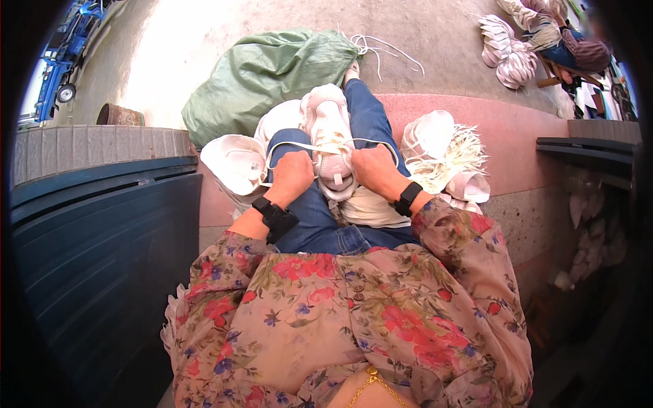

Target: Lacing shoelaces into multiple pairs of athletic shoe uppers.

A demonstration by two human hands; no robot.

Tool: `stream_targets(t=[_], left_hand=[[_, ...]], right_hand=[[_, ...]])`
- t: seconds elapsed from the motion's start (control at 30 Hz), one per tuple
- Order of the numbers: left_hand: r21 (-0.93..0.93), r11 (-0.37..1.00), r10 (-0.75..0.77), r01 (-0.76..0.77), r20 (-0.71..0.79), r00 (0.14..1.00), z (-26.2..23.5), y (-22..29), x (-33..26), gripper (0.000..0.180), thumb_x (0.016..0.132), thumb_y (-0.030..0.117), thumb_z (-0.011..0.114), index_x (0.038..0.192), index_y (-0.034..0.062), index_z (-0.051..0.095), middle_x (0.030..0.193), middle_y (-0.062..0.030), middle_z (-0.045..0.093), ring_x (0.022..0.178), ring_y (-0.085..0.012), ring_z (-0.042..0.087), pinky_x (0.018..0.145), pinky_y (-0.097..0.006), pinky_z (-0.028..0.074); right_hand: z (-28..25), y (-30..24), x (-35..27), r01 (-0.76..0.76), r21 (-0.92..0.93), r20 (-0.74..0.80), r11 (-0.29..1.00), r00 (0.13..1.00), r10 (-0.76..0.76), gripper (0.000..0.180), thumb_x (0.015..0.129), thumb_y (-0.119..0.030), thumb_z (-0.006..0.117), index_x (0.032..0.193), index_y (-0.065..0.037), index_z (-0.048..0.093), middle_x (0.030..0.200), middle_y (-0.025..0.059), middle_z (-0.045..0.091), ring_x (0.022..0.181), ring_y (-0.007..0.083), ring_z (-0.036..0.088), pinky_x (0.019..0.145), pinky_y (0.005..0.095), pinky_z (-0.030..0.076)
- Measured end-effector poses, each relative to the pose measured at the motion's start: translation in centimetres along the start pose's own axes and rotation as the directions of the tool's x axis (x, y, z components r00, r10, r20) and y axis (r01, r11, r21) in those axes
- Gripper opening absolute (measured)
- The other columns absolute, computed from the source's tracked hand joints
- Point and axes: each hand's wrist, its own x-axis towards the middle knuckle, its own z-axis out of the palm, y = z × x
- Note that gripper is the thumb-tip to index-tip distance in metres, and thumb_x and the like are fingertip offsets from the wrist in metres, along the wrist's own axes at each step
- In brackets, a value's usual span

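Note:
A pale pink and white sneaker [332,122] rests between my knees, its toe pointing away from me. Cream shoelace [309,145] runs through its eyelets, with a loop standing out to either side. My left hand [294,171] is closed on the lace at the left of the shoe. At the right, my right hand [373,168] is a closed fist on the other side of the lace. Both fists sit close to the shoe's collar, and the fingertips are turned from view. Another white shoe [235,163] lies beside my left knee.
A green sack [265,78] lies ahead on the floor. To my right are a bundle of cream laces [462,153] and more white shoes [430,134]. Dark blue door panels [109,251] flank the left. Another person [578,51] sits at the far right among shoes.

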Motion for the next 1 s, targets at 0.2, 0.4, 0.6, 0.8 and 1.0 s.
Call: stream_targets(t=[0.2, 0.4, 0.6, 0.8, 1.0], left_hand=[[-0.214, 0.976, -0.048, 0.039, -0.034, 0.998, 1.1, -1.1, -0.1, 0.017, 0.076, 0.012, 0.049, 0.067, -0.0004, 0.057, 0.067, -0.0207, 0.058, 0.066, -0.0373, 0.056, 0.062, -0.045, 0.045], [0.123, 0.991, 0.06, -0.056, -0.028, 0.998, 0.7, 1.1, -0.3, 0.013, 0.076, 0.01, 0.048, 0.07, 0.0009, 0.054, 0.064, -0.0177, 0.058, 0.063, -0.0332, 0.058, 0.057, -0.04, 0.047], [0.207, 0.951, 0.222, -0.228, 0.052, 0.974, 0.2, 1.3, -0.3, 0.01, 0.078, 0.01, 0.047, 0.074, 0.0038, 0.053, 0.07, -0.0162, 0.058, 0.064, -0.0314, 0.06, 0.054, -0.04, 0.048], [0.192, 0.981, 0.05, -0.027, -0.118, 0.992, -0.9, 2.7, -1.9, 0.023, 0.079, 0.026, 0.057, 0.073, 0.0034, 0.053, 0.072, -0.0141, 0.053, 0.06, -0.0315, 0.057, 0.052, -0.039, 0.047], [0.112, 0.992, 0.084, -0.062, -0.198, 0.977, 1.2, 1.4, -1.8, 0.017, 0.078, 0.02, 0.057, 0.073, 0.0044, 0.053, 0.074, -0.013, 0.052, 0.059, -0.0305, 0.057, 0.051, -0.04, 0.046]], right_hand=[[0.4, 0.1, 0.4, -0.044, 0.046, 0.077, 0.998, 0.996, 0.04, 0.006, 0.064, -0.009, 0.055, 0.065, -0.005, 0.059, 0.059, 0.0136, 0.059, 0.058, 0.029, 0.059, 0.058, 0.0401, 0.042], [0.5, 0.4, 0.3, 0.004, 0.042, 0.047, 0.999, 0.999, -0.006, 0.006, 0.066, -0.01, 0.054, 0.066, -0.006, 0.059, 0.061, 0.0134, 0.059, 0.06, 0.0287, 0.06, 0.06, 0.0409, 0.042], [-0.6, -0.2, -0.3, -0.049, 0.062, 0.103, 0.997, 0.994, 0.042, 0.009, 0.07, -0.013, 0.055, 0.071, -0.006, 0.06, 0.07, 0.0119, 0.06, 0.069, 0.0271, 0.059, 0.064, 0.0417, 0.04], [-0.4, -0.8, -0.9, -0.062, 0.015, -0.205, 0.998, 0.977, 0.064, 0.019, 0.068, -0.023, 0.062, 0.075, -0.005, 0.063, 0.078, 0.0097, 0.055, 0.082, 0.025, 0.051, 0.068, 0.0391, 0.038], [0.6, 1.4, -0.5, -0.077, 0.132, -0.232, 0.988, 0.967, 0.106, 0.009, 0.069, -0.011, 0.057, 0.074, -0.004, 0.058, 0.072, 0.0116, 0.056, 0.074, 0.0287, 0.052, 0.065, 0.0378, 0.041]])
